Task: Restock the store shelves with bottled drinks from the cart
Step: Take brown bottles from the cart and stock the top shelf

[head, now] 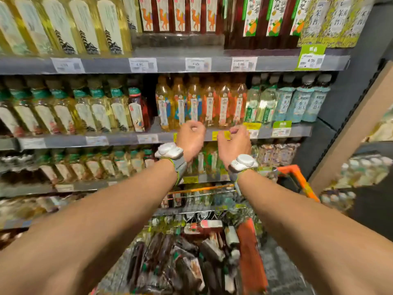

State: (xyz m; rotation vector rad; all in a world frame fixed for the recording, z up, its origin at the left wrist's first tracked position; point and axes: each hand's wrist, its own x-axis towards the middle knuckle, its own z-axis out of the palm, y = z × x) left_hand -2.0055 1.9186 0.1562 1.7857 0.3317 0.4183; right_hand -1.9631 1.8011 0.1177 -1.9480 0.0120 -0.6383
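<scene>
Head cam, close, facing fwd/down at shelves (170, 64) over cart (297, 177).

White trackers (170, 150), grey wristbands (181, 165), bare forearms (106, 220)

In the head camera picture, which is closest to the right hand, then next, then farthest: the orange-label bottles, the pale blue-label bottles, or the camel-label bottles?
1. Orange-label bottles: just above the right hand, on the middle shelf.
2. Pale blue-label bottles: that shelf's right end.
3. Camel-label bottles: top shelf, up and left.
</scene>
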